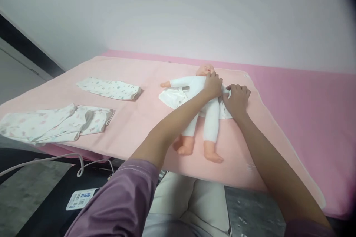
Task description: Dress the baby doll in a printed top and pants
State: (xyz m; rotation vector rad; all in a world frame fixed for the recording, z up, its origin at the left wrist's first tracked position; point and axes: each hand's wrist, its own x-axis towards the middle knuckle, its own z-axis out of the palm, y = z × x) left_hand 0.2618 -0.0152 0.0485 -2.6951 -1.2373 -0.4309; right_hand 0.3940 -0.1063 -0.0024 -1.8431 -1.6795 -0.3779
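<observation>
A baby doll [211, 118] with a white cloth body lies on its back, its head at the far side and its bare feet towards me. Beneath it is a white garment [171, 97], spread out to both sides and partly hidden by the doll. My left hand [213, 84] rests on the doll's upper chest near the shoulder, fingers curled and closed against it. Beside the doll's arm on the right, my right hand [237, 100] is closed with thumb and fingers on white cloth of the garment. The doll's arm there is mostly hidden by my hands.
A light pink pad [139, 126] covers much of the darker pink table cover [306, 118]. To the left lie folded printed baby clothes [109, 88] and a second printed garment [52, 122] at the near edge. A white cable [80, 163] hangs below; a wall stands behind.
</observation>
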